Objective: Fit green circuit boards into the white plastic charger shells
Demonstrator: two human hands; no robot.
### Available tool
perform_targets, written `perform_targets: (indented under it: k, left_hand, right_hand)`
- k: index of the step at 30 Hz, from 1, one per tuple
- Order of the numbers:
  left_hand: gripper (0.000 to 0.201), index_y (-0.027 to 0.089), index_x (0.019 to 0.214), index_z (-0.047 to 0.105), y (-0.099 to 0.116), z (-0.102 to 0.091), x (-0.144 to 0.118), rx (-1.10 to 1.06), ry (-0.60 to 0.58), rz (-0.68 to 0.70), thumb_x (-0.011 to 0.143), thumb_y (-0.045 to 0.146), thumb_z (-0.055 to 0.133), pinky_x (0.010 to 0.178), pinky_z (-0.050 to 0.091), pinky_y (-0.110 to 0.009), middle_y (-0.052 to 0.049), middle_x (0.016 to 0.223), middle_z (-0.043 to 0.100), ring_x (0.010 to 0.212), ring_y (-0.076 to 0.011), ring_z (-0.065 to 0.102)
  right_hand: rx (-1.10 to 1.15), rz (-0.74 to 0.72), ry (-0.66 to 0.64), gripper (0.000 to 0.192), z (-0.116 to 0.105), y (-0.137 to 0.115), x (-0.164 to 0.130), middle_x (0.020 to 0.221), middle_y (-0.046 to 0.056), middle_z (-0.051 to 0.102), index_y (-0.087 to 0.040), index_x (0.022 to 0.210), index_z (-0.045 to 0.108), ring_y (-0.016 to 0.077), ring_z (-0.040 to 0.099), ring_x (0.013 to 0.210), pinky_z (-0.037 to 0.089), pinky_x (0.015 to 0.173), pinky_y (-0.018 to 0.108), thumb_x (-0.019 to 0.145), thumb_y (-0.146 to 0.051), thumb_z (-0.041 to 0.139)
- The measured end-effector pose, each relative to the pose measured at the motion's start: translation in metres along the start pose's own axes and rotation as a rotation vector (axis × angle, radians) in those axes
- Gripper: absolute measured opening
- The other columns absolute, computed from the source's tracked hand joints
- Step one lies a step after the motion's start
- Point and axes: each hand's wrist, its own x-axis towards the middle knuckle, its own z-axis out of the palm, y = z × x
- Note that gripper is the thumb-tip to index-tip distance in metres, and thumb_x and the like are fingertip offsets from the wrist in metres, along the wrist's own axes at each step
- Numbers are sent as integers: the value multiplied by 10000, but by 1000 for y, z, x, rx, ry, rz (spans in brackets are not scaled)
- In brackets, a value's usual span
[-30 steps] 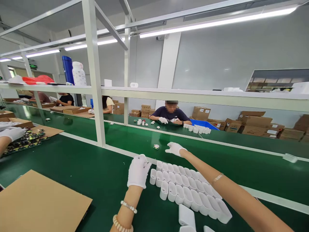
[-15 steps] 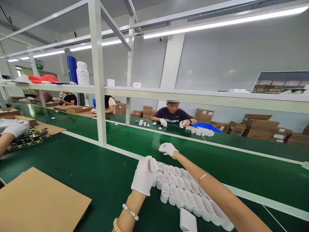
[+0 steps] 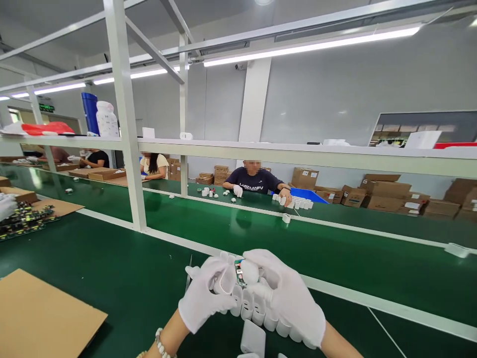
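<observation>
My left hand (image 3: 197,301), in a white glove, is closed around a hollow white plastic housing (image 3: 226,279) with its opening tilted toward the right hand. Also gloved, my right hand (image 3: 294,293) grips a small green circuit board (image 3: 239,272) with a rounded white part attached. The board is beside the housing's mouth; whether they touch I cannot tell. Beneath both hands stand rows of white housings (image 3: 258,311), partly hidden by the gloves. Nearer to me, another white plastic piece (image 3: 253,338) lies on the green table. A thin grey pointed object (image 3: 189,273) shows behind my left hand.
Flat cardboard (image 3: 44,318) lies at the left front, with a pile of circuit boards (image 3: 26,221) beyond it. A white post (image 3: 128,124) and shelf (image 3: 298,154) stand ahead. Across the green belt (image 3: 208,221), a co-worker (image 3: 253,179) handles white housings; a loose housing (image 3: 286,218) sits on the belt.
My right hand has come back from the belt with the circuit board, to beside the housing in my left hand. The view has shifted right. The co-worker's hand has moved to the housings.
</observation>
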Motion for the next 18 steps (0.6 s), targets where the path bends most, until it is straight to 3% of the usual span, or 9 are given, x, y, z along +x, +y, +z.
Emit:
perform_targets:
  k: [3,5,8,10,13,18]
  left_hand:
    - [632,153,909,678,-2,-4,-1,-210,-181,-79,651,730,667,677,532,-343,-88,843,683,721,-218,641]
    - [699,144,879,657,-2,-8,-1,-300,-313,-106,669,806,576,515,475,-284,-38,648,632,507,-154,568]
    - [698,152,840,634,2,-13,-1,-333,-458,-129,688,825,529,456,420,-256,-7,537,571,437,-134,517]
    - [675,158,811,628,3,-14,-2,-313,-475,-140,694,816,535,476,431,-263,-20,549,590,464,-143,531]
    - [691,154,856,631,-2,-12,-6,-327,-457,-150,681,818,550,497,434,-275,-26,575,612,468,-144,528]
    - [703,143,906,641,-11,-12,-8,-308,-415,-115,671,803,581,586,466,-308,-38,629,636,533,-162,555]
  right_hand:
    - [-196,-154,28,340,4,6,-4,1134,88,666,-230,1151,660,245,649,987,513,942,423,816,-264,615]
    - [-282,-239,2,285,5,9,-6,1066,85,684,-227,1102,664,234,656,932,527,911,421,824,-270,623]
    - [-274,-334,-81,165,5,6,-7,990,70,681,-231,1001,666,215,644,929,542,853,372,856,-283,609]
    - [-258,-346,-127,67,5,-1,-7,944,42,673,-235,900,656,185,633,889,536,812,328,870,-240,596]
    - [-287,-358,-211,156,4,-12,-7,830,-3,634,-222,751,603,145,590,814,498,734,270,867,-120,576]
    - [-272,-391,-264,190,4,-16,-10,851,-12,593,-206,786,559,119,531,810,461,755,235,841,-24,568]
